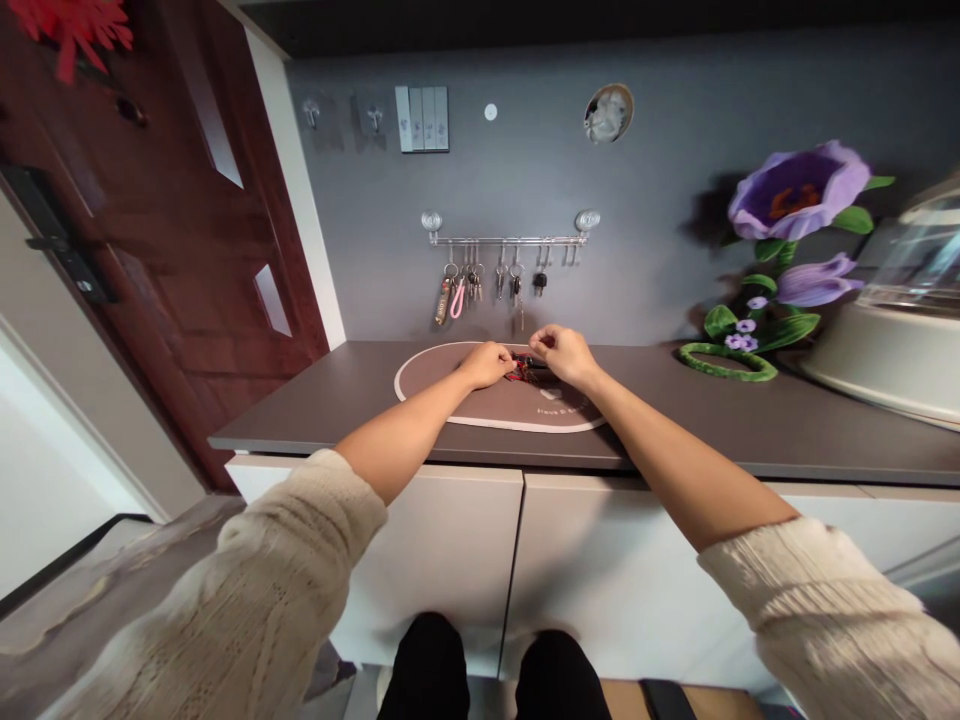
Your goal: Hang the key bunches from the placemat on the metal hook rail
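A small tangled bundle of black and red strands (523, 369) lies on the brown oval mat (480, 402) with a pale rim; its kind is too small to make out. My left hand (487, 365) rests on the mat at the bundle's left side, fingertips closed together against its edge. Just right of the bundle and slightly higher, my right hand (564, 353) has its fingers curled into a pinch. Whatever those fingertips hold, if anything, is too small to see. Part of the bundle is hidden by the hands.
Behind my hands, a clear hook rail (510, 240) on the grey wall carries several keys and key rings (472, 283). Purple fabric flowers (799, 200) and a white-based appliance (885, 350) stand on the counter (675, 425) at right. A dark red door (180, 230) is at left.
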Motion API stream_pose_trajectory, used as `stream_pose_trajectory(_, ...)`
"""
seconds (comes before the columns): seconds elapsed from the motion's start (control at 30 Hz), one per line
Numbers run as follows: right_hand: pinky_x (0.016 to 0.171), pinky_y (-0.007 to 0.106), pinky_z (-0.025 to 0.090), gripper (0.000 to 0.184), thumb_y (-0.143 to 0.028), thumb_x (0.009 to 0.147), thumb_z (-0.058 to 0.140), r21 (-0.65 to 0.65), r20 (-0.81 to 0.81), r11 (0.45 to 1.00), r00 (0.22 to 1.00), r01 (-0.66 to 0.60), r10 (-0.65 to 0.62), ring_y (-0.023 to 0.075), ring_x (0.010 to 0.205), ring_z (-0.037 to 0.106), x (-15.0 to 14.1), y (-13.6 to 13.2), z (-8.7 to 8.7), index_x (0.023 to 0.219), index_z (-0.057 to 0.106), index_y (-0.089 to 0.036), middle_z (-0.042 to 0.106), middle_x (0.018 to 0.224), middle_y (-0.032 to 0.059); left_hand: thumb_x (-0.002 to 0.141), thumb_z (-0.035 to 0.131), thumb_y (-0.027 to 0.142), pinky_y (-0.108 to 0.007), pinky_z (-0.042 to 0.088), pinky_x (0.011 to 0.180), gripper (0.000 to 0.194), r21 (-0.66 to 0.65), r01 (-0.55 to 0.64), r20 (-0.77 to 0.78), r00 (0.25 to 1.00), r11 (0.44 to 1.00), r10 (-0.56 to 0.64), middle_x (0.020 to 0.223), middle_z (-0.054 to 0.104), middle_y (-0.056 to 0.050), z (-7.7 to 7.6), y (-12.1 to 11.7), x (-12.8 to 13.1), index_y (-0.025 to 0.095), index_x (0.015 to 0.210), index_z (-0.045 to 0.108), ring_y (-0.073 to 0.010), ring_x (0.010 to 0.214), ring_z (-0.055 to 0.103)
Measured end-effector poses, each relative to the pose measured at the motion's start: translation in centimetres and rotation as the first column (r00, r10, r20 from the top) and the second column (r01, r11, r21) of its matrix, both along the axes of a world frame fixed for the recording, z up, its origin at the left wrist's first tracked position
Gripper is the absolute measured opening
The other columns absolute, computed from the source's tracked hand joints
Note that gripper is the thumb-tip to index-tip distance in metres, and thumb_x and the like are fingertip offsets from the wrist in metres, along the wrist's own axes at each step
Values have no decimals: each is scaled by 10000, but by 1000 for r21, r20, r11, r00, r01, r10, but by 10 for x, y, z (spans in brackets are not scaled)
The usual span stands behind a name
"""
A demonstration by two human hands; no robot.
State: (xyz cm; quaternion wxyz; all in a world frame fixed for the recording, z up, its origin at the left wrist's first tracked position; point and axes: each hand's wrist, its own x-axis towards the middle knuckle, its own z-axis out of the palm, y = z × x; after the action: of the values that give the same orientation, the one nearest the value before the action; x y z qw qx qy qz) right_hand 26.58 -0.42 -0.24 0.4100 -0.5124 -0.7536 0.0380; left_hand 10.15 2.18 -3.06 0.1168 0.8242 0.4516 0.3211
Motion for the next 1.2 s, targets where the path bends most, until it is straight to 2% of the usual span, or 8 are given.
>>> stream_pose_trajectory(0.1,667,241,396,112,-178,721,498,3,10,1000,1000,9,-9,115,642,527,-1,-1,0,735,608,-162,631,728,28,694,526,296,-219,337,530,212,-56,10,61,998,998,-6,612,618,-14,-1,0,1,127,663,651,-90,523,466)
stream_pose_trajectory(0.33,665,242,401,114,-190,723,503,11,15,1000,1000,7,-7,118,648,532,-1,-2,0,746,611,-161,631,724,31,665,544,217,-218,371,561,150,-29,89,181,980,996,-82,596,612,-13,3,-4,-1,113,637,648,-84,535,484)
stream_pose_trajectory(0.53,648,234,396,121,-208,736,500,-15,-2,1000,1000,-5,5,113,630,531,-1,-3,0,765,607,-161,631,716,27,696,563,261,-227,402,599,174,-95,184,397,908,978,-132,641,626,-33,9,-9,-1,98,685,624,-82,566,503)
stream_pose_trajectory(0.73,654,244,399,130,-257,742,511,7,-25,1000,999,-27,27,121,640,537,-2,-4,0,754,602,-165,626,697,26,711,568,351,-242,401,626,255,-88,191,514,850,978,-119,635,603,-16,17,-16,-2,101,727,613,-94,595,500)
stream_pose_trajectory(0.97,669,255,407,183,-315,761,497,52,-65,995,994,-90,93,130,665,545,-5,-10,3,789,598,-165,629,715,29,696,548,488,-226,377,632,391,-66,200,585,802,978,-124,684,597,-12,23,-13,-7,109,772,608,-87,622,479)
stream_pose_trajectory(1.2,686,268,433,206,-335,753,517,61,-141,981,971,-185,192,124,670,554,-9,-16,5,860,574,-170,626,758,25,692,544,492,-216,365,633,395,-33,245,609,774,969,-175,712,579,-6,26,-11,-10,111,788,588,-75,622,454)
